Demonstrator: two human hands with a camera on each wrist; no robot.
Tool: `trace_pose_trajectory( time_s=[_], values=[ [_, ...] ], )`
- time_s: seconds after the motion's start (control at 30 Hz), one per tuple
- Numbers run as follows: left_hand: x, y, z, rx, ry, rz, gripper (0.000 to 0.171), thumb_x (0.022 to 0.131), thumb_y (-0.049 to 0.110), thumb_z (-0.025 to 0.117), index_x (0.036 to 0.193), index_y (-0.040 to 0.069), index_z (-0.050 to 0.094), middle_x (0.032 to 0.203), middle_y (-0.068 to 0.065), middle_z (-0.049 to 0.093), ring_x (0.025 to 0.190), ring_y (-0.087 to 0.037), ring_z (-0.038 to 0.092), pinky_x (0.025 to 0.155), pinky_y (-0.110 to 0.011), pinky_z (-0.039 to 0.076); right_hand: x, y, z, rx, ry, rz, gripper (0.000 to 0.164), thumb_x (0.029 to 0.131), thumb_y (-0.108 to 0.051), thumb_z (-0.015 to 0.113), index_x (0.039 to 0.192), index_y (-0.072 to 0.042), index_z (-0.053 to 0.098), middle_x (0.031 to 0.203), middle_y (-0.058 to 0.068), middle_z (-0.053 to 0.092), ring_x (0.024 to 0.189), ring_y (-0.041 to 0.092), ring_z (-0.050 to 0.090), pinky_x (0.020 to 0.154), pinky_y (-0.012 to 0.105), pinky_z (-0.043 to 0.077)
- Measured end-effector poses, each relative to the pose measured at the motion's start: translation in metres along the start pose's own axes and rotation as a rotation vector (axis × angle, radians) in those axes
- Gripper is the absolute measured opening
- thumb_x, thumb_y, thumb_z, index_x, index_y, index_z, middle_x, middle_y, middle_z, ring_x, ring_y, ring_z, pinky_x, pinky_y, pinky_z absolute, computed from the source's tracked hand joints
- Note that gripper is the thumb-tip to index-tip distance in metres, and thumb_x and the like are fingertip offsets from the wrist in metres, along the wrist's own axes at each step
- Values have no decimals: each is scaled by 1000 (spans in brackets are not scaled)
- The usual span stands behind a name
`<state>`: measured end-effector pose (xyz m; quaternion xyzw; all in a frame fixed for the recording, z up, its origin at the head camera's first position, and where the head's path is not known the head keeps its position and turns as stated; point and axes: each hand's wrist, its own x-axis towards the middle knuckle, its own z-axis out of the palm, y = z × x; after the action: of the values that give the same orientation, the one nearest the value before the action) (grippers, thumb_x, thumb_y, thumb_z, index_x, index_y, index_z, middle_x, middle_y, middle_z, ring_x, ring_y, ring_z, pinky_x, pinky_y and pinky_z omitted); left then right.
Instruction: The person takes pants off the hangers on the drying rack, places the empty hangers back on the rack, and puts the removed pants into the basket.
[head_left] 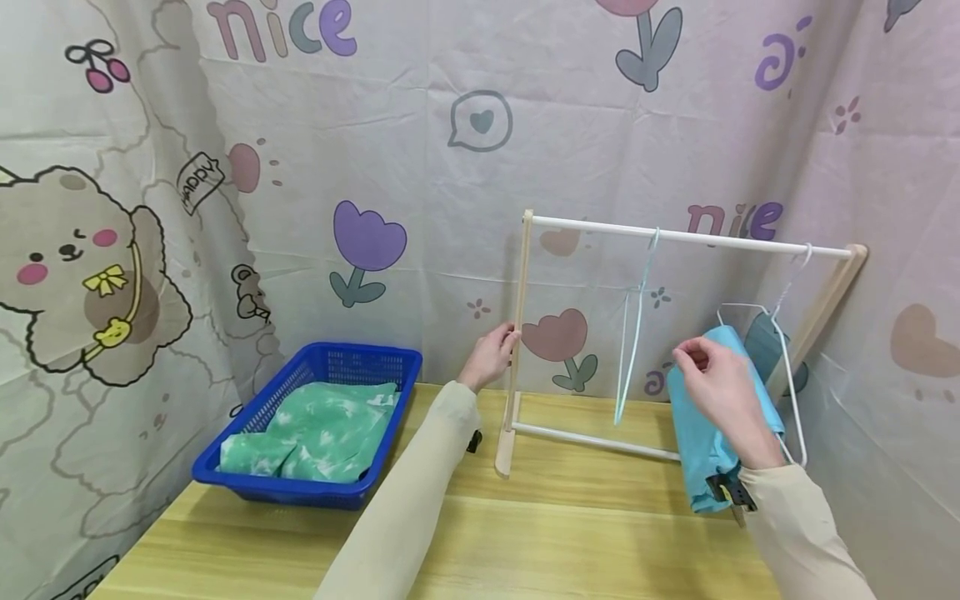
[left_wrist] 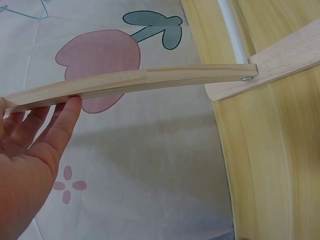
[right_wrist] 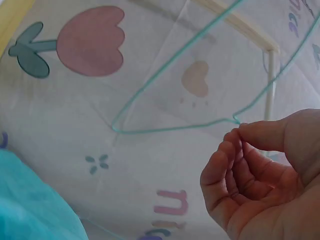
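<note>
A clothes rack with wooden posts and a white top bar [head_left: 592,226] stands on the table. My left hand [head_left: 491,357] holds its left wooden post [left_wrist: 170,79], fingers and thumb on either side. A thin mint-green hanger [head_left: 634,333] hangs bare from the top bar. My right hand [head_left: 718,392] is in the air to the right of that hanger, fingers loosely curled with the thumb near the fingertips and nothing in them. Behind it, a light-blue cloth [head_left: 692,450] hangs on a white wire hanger [head_left: 791,392] at the rack's right end.
To the left, a blue plastic basket [head_left: 408,367] holds a green-and-white patterned cloth [head_left: 330,425]. A lower white bar [head_left: 592,442] joins the rack's feet near the wooden table [head_left: 540,533]. A printed curtain [head_left: 420,183] hangs close behind and at both sides.
</note>
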<state>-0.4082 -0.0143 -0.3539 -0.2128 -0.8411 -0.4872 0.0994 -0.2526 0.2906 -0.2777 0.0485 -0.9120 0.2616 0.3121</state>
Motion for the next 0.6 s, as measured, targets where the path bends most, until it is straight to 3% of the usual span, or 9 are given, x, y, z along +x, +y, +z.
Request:
trace_pose_trajectory(
  time_s=[0.3, 0.6],
  values=[
    [3, -1, 1, 18, 7, 5, 40, 107, 35, 37, 133, 10, 54, 125, -13, 62, 105, -28, 66, 84, -36, 59, -9, 7, -27, -101, 17, -14, 27, 100, -20, 53, 108, 2, 66, 96, 21, 66, 85, 33, 57, 66, 36, 41],
    [1, -1, 1, -23, -9, -21, 39, 107, 34, 37, 134, 10, 53, 126, -13, 61, 108, -27, 64, 85, -36, 59, -19, 25, -44, -162, 45, 63, 35, 100, -23, 52, 121, 3, 61, 127, 36, 46, 114, 54, 32, 83, 64, 28]
  ],
)
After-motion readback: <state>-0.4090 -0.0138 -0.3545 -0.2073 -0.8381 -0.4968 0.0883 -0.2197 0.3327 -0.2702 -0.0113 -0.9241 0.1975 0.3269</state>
